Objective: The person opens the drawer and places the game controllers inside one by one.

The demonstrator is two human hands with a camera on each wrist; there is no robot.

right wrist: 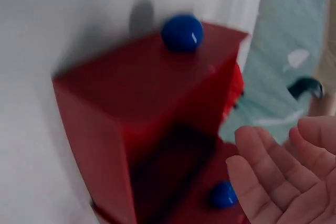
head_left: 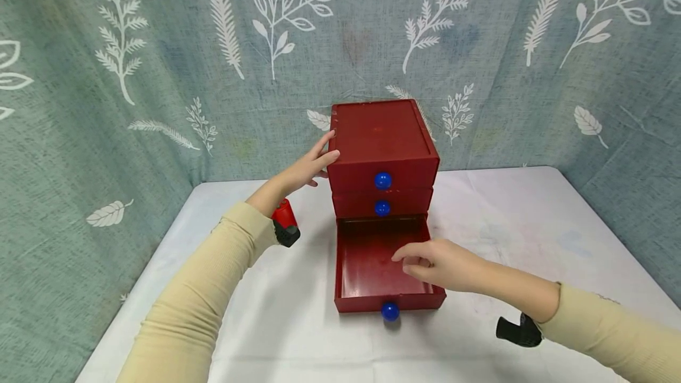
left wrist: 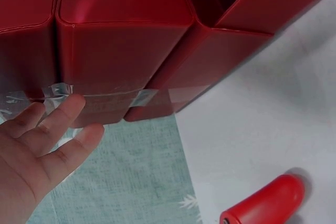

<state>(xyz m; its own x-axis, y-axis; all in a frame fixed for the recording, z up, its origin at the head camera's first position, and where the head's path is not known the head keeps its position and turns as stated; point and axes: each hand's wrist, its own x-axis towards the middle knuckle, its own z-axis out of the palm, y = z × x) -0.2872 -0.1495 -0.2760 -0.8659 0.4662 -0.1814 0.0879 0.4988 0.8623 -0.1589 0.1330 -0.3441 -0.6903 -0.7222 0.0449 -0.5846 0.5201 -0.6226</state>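
A dark red cabinet of three stacked drawers [head_left: 380, 132] with blue round knobs stands on the white-covered table. Its bottom drawer [head_left: 367, 262] is pulled far out, and its bare floor shows. At the cabinet's upper left side, the left hand [head_left: 311, 165] rests with fingers spread; in the left wrist view its fingertips are close to the clear tape [left wrist: 105, 95] along the side. Above the pulled-out drawer hovers the right hand [head_left: 444, 265], fingers loosely bent and holding nothing. The drawer's blue knob [head_left: 390, 311] is apart from that hand.
Behind the left wrist, partly hidden, a red cylindrical object [head_left: 284, 214] lies on the white tablecloth [head_left: 276, 324]. A green curtain with white leaf prints [head_left: 362, 46] hangs behind and beside the table. Both wrists wear black straps [head_left: 520, 331].
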